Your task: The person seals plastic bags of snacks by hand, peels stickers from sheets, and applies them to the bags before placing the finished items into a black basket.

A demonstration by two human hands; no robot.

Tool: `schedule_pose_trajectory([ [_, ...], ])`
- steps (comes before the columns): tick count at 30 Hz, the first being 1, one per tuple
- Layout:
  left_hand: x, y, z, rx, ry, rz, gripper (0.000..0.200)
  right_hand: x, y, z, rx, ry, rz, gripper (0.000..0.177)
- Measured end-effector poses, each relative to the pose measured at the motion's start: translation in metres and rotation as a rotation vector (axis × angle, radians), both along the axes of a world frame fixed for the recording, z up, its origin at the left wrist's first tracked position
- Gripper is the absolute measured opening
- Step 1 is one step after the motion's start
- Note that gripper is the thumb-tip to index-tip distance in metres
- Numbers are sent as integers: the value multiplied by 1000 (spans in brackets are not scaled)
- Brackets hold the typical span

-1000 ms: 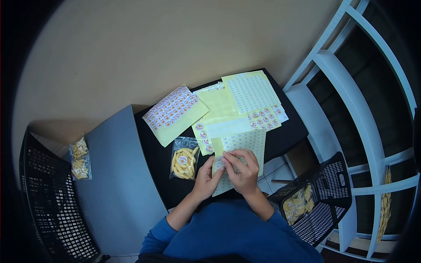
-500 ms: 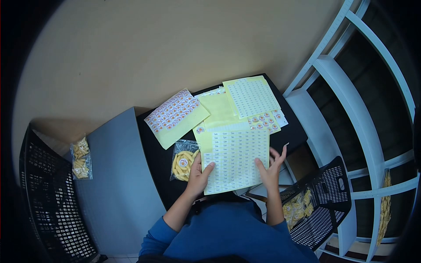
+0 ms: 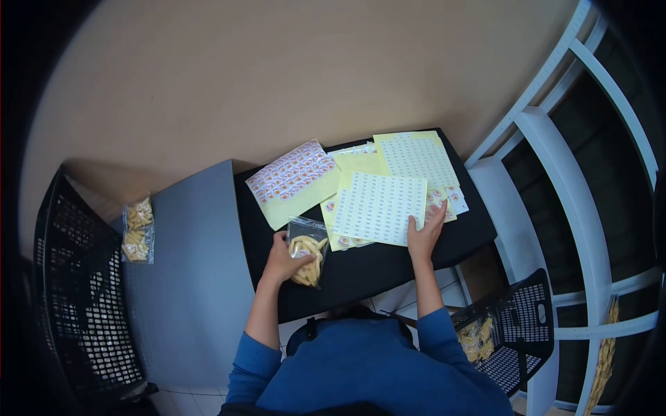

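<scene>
My left hand (image 3: pixel 284 262) is closed on a clear plastic bag (image 3: pixel 300 225) of pale yellow stick-shaped snacks, with the thumb across its front. The bag is at the front of the black table. A yellow-backed sheet of small printed labels (image 3: pixel 378 208) lies on other sheets to the right of the bag. At that sheet's right edge is my right hand (image 3: pixel 424 237), its fingers spread and its thumb touching the edge. Beneath and behind are a second small-label sheet (image 3: pixel 416 158) and a sheet of round stickers (image 3: pixel 295 170), partly peeled to bare yellow backing.
The black table (image 3: pixel 361 277) adjoins a grey surface (image 3: pixel 191 277) on the left. On that grey surface lie filled snack bags (image 3: pixel 139 232), beside a black basket (image 3: pixel 104 312). Another black basket (image 3: pixel 524 315) with bagged snacks stands low right, near white shelving (image 3: pixel 555 166).
The label sheet has gone from between both hands down onto the other sheets. My left hand has moved left and taken hold of the snack bag. The view has shifted slightly.
</scene>
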State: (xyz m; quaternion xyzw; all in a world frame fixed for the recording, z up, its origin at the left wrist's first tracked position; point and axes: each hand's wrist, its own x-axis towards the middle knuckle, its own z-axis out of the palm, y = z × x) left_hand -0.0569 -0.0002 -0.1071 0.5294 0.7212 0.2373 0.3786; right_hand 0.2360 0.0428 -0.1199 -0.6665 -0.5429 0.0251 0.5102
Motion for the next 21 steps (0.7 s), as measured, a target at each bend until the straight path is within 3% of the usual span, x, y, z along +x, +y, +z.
schedule_pose_trajectory([
  [1, 0, -1, 5, 6, -47, -49, 81, -4, 1, 4, 10, -107, -128, 64],
  [2, 1, -3, 10, 12, -92, -98, 72, -9, 0, 11, 12, -105, -114, 64],
  [4, 6, -8, 10, 115, -247, -83, 56, -17, -4, 24, 70, -78, 85, 28],
  [5, 7, -7, 1, 150, -337, -123, 54, -29, -6, 33, -43, 213, 249, 7],
  [6, 10, -6, 2, 184, -428, -167, 52, -43, -9, 35, -56, 314, 380, 7],
  [9, 27, -10, 11, 206, -551, -242, 54, -74, -17, 46, -146, 169, 656, 9],
  [15, 38, -13, 20, 318, -592, -364, 59, -96, -19, 53, -209, -35, 647, 8],
  [21, 43, -13, 17, 358, -580, -341, 58, -102, -21, 49, -163, 16, 622, 12],
])
